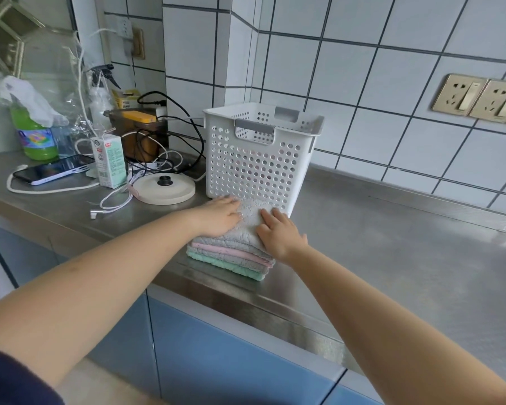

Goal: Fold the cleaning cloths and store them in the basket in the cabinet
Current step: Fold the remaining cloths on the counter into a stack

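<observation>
Both hands covered much of the top grey cloth on the stack, hiding its side edges. The basket hid what lay behind it on the bench, and its inside floor could not be seen. The print on the small carton was too small to read. The phone screen was too dark and glary to make out. The wall sockets were cut off by the right edge. The green bottle was partly hidden under a crumpled plastic bag.
</observation>
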Action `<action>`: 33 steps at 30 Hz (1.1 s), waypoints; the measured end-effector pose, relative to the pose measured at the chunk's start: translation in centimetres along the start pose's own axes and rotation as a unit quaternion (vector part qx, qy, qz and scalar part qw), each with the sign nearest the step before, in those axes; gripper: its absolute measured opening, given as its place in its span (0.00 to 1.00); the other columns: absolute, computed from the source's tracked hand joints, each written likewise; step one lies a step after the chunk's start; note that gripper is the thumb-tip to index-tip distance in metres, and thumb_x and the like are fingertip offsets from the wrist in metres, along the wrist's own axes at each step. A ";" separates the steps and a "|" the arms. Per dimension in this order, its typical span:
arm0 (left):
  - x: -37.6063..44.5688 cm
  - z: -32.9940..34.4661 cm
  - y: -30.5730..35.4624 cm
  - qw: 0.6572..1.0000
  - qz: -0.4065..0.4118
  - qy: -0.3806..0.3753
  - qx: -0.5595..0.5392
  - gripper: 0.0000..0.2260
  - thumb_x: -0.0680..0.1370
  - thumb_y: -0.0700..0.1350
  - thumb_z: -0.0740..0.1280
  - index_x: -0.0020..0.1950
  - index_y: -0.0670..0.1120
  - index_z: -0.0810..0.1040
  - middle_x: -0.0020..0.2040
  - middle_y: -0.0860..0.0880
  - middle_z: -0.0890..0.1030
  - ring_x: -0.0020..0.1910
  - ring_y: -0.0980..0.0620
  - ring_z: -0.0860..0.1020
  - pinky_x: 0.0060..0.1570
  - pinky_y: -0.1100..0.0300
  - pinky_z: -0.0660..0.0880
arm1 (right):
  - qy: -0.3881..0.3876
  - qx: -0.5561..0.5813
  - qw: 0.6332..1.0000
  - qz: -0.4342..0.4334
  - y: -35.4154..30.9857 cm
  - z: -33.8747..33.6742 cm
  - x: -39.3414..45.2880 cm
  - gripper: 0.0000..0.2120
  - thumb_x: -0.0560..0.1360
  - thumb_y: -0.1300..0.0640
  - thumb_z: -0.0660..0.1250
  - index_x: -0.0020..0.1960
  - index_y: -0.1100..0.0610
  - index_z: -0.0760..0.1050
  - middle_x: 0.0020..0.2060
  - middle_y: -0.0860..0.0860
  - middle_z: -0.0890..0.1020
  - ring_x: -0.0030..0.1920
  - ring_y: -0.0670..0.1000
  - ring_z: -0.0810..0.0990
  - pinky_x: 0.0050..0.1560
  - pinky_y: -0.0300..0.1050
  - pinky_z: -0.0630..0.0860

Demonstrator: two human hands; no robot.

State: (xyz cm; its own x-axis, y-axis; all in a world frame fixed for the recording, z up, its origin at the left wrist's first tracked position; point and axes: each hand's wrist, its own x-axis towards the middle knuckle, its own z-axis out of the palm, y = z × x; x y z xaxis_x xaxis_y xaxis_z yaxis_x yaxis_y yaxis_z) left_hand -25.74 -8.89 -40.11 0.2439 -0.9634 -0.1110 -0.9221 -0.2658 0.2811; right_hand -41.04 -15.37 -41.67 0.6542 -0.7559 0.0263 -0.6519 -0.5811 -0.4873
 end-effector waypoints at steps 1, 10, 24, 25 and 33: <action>-0.1 0.0 0.0 1.000 0.002 0.002 -0.009 0.23 0.84 0.50 0.46 0.77 0.46 0.46 0.78 0.48 0.43 0.77 0.52 0.43 0.72 0.60 0.40 | -0.004 0.012 1.000 0.010 0.4 0.1 -0.1 0.19 0.79 0.50 0.49 0.69 0.49 0.62 0.73 0.48 0.58 0.74 0.53 0.55 0.68 0.69 0.50; -0.2 -1.3 -2.5 0.939 -0.097 -0.018 -0.330 0.39 0.72 0.67 0.61 0.77 0.53 0.51 0.77 0.55 0.54 0.75 0.51 0.56 0.75 0.48 0.52 | -0.012 0.235 0.969 0.073 1.4 -1.8 -0.9 0.32 0.77 0.42 0.59 0.74 0.58 0.57 0.71 0.55 0.65 0.69 0.56 0.66 0.70 0.55 0.64; -1.6 -0.4 -2.9 0.869 -0.129 -0.068 -0.472 0.35 0.70 0.63 0.69 0.73 0.51 0.64 0.73 0.50 0.68 0.71 0.50 0.66 0.71 0.45 0.60 | -0.053 0.486 0.847 0.210 1.8 -0.6 -1.1 0.16 0.72 0.46 0.69 0.54 0.55 0.75 0.45 0.53 0.81 0.43 0.52 0.78 0.48 0.44 0.75; -1.9 -0.6 -2.2 0.858 -0.122 -0.067 -0.494 0.28 0.74 0.59 0.68 0.70 0.49 0.69 0.66 0.48 0.75 0.65 0.50 0.74 0.65 0.47 0.69 | -0.045 0.503 0.837 0.211 1.8 -0.7 -1.2 0.15 0.72 0.46 0.68 0.53 0.55 0.75 0.44 0.53 0.81 0.41 0.53 0.78 0.45 0.44 0.75; -1.0 1.0 5.7 0.783 -0.072 -0.104 -0.609 0.13 0.79 0.51 0.62 0.62 0.48 0.76 0.57 0.46 0.82 0.56 0.46 0.80 0.57 0.45 0.76 | 0.013 0.555 0.799 0.233 7.2 -5.6 -3.6 0.20 0.69 0.44 0.70 0.56 0.54 0.78 0.51 0.56 0.84 0.55 0.58 0.82 0.60 0.59 0.74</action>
State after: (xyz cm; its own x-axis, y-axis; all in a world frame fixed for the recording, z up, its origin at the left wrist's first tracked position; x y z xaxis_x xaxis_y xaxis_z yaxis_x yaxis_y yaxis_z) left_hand -31.58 -9.45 -39.38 0.1477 -0.9277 -0.3430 0.1127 -0.3287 0.9377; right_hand -50.21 -18.55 -40.40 0.4213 -0.8269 -0.3724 -0.0714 0.3791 -0.9226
